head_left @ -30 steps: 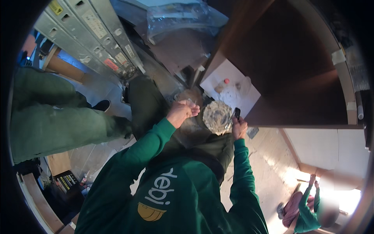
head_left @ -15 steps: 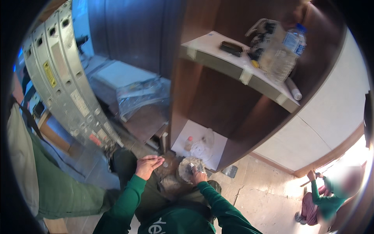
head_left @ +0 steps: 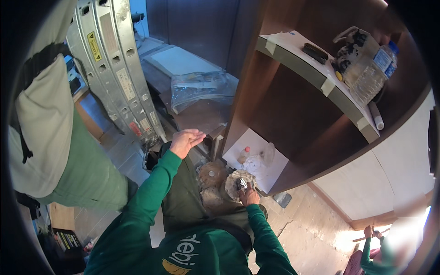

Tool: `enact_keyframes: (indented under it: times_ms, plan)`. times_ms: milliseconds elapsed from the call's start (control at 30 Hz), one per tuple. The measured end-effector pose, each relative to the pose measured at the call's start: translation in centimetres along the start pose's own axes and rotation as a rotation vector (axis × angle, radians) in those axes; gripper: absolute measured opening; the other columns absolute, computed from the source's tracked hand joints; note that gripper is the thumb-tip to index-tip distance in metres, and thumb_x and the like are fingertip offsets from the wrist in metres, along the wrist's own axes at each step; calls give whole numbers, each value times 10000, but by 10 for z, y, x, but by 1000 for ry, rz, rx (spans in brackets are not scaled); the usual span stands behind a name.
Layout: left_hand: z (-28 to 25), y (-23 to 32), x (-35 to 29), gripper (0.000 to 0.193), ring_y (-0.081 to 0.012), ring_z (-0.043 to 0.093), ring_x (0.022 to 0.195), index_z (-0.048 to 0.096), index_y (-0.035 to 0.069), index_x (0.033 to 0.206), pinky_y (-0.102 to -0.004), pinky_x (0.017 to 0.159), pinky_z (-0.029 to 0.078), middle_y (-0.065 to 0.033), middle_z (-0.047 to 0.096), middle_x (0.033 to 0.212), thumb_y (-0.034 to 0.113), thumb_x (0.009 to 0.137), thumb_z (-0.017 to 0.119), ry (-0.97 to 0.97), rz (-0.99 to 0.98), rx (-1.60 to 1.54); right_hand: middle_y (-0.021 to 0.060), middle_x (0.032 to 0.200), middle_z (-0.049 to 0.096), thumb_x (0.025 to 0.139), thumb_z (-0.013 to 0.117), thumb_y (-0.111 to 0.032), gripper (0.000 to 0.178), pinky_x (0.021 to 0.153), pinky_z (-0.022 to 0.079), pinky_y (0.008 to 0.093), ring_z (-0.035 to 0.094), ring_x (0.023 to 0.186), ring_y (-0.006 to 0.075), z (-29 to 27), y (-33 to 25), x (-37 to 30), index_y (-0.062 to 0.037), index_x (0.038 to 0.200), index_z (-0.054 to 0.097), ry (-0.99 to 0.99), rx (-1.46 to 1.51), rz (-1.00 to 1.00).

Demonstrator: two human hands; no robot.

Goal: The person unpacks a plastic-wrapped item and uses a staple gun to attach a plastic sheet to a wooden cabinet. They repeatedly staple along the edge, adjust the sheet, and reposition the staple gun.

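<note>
My right hand (head_left: 250, 196) is closed around a small tool with a shiny metal end (head_left: 241, 183), its exact kind too small to make out. The tool is at the mouth of a round, bucket-like container (head_left: 228, 187) with a pale, crusted rim. Raised over my left knee, my left hand (head_left: 185, 141) has its fingers stretched out and holds nothing. Below it, beside the container, are a brown round piece with a pale disc (head_left: 211, 174) and a crusted, dusty lump (head_left: 211, 197).
A curved shelf (head_left: 302, 62) carries a plastic bottle (head_left: 386, 58) and a bag. White paper (head_left: 273, 172) lies in the lower compartment. A metal ladder (head_left: 112, 64) stands left, near a person in green trousers (head_left: 87, 160). Another person (head_left: 373, 256) crouches at lower right.
The view has shifted, so the shelf and ladder sit further right. My left hand has lifted away from the containers. My right hand stays at the crusted container with the tool.
</note>
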State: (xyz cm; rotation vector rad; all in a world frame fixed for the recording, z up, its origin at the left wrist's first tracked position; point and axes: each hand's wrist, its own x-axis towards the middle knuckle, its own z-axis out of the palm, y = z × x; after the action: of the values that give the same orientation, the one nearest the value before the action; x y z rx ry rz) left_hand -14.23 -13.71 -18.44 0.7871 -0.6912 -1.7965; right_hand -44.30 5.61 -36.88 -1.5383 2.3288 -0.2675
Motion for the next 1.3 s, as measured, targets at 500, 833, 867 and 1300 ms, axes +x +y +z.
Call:
enact_keyframes:
  times_ms: [500, 833, 867, 1300]
  plan:
    - [8, 2, 82, 215, -392, 606, 1094, 499, -110, 1109, -474, 945, 534, -265, 568, 1171, -82, 897, 472, 213, 16, 111, 153, 892, 708, 834, 667, -319, 500, 773, 522, 405, 686, 822, 316, -42, 51, -36, -54, 1245, 563, 158, 404, 130]
    - [-7, 3, 98, 339, -381, 557, 1171, 446, -143, 1212, -448, 1000, 493, -275, 533, 1230, 6, 908, 446, 173, -99, -43, 165, 899, 712, 844, 642, -318, 467, 789, 524, 397, 691, 844, 308, -19, 72, -51, -11, 1192, 589, 117, 523, 211]
    - [-3, 5, 96, 366, -377, 541, 1191, 429, -148, 1232, -441, 1015, 479, -276, 519, 1249, 9, 902, 441, 169, -116, -74, 166, 901, 712, 845, 641, -318, 466, 792, 524, 398, 691, 849, 309, -16, 74, -51, -12, 1191, 590, 118, 534, 220]
    - [-20, -7, 101, 529, -415, 499, 1223, 354, -113, 1305, -474, 1070, 420, -291, 474, 1291, -163, 782, 413, -41, -59, -62, 193, 964, 692, 842, 654, -283, 427, 806, 520, 396, 679, 876, 291, -5, 64, -36, -6, 1165, 615, 242, 642, 174]
